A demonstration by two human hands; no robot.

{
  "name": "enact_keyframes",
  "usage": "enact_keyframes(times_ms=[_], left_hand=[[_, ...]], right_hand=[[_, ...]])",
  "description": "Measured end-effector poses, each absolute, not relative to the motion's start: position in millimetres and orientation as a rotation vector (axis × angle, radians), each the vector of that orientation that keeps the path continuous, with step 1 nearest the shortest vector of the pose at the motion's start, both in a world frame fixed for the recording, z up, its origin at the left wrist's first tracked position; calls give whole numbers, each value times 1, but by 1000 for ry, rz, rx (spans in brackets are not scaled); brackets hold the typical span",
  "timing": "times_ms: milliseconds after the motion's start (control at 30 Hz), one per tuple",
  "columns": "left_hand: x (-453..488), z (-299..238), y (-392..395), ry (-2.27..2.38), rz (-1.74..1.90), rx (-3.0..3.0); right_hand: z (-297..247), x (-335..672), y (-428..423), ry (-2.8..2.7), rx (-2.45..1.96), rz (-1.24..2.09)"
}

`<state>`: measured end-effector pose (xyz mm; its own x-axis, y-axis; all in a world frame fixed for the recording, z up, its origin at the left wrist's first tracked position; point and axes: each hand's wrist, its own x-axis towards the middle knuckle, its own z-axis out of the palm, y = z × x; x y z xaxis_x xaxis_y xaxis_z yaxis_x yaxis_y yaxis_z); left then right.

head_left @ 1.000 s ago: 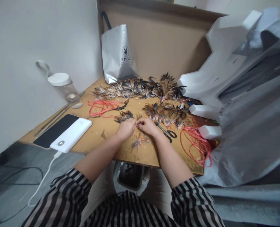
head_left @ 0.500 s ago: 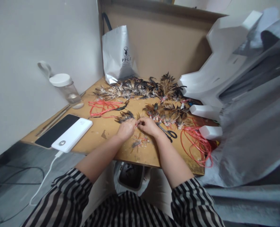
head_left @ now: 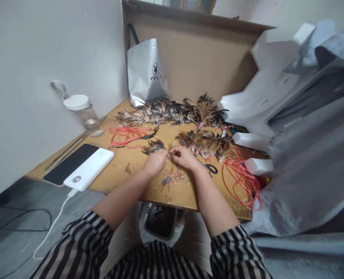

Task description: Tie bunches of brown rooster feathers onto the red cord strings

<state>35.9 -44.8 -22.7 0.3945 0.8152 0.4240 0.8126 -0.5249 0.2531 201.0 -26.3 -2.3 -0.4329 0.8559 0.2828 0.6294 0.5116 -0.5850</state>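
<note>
My left hand and my right hand meet over the middle of the wooden table, fingers pinched together on a small bunch of feathers. A small brown feather tuft lies just beyond my left hand. Feather scraps lie under my hands. Tied feather bundles lie to the right of my right hand, and a longer row of feathers runs along the back.
Black scissors lie by my right wrist. Red string sits in loops at the right and at the left. A white power bank, a phone, a bottle, a silver bag and white foam surround the work area.
Both hands stay pinched together at the same spot on the table. The view has tilted slightly, shifting everything a little down in the picture.
</note>
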Motion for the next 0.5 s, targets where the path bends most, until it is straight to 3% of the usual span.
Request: enact_keyframes(times_ms=[500], left_hand=[[26, -21, -51, 1397, 723, 2714]], right_hand=[[-7, 206, -22, -2279, -1335, 395]])
